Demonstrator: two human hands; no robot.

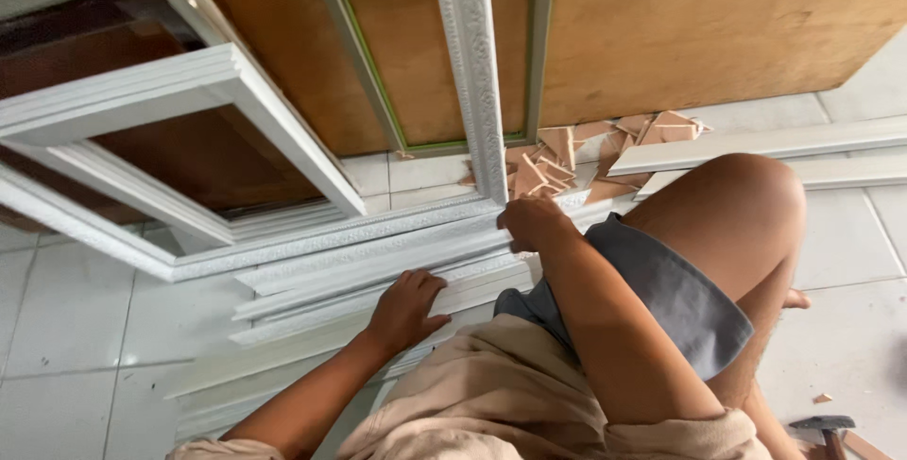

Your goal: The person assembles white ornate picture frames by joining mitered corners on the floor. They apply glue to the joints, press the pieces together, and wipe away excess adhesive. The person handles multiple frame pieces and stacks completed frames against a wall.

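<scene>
The right hand (531, 222) pinched the corner of the white ornate frame (472, 73). Just below that corner, the left hand (404, 309) lay flat, grip wide, on stacked white mouldings (321, 276).

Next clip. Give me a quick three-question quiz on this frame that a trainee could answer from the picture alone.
1. True or false: the right hand rests near the corner where the upright ornate white moulding meets the strips lying on the floor.
2. What does the left hand press on: (a) the hammer, (b) the stack of white moulding strips, (c) the pile of wood offcuts?
3. Which tool lies on the tiled floor at the lower right edge of the view?

Key
1. True.
2. (b): its palm lies flat on the stack of white moulding strips; the pile of wood offcuts sits further away, by the plywood board.
3. A hammer.
</scene>
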